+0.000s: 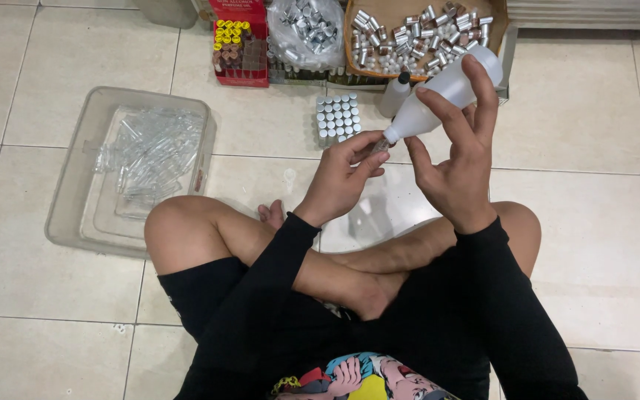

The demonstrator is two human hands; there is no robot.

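My right hand grips a white squeeze bottle, tilted with its nozzle pointing down to the left. My left hand pinches a tiny clear vial right at the nozzle tip. I sit cross-legged on a tiled floor with both hands raised above my shins. A block of several small capped vials stands on the floor just beyond my left hand.
A clear plastic tub of empty vials lies at the left. At the top edge sit a cardboard box of silver caps, a plastic bag of caps, a red tray of small bottles and a second white bottle.
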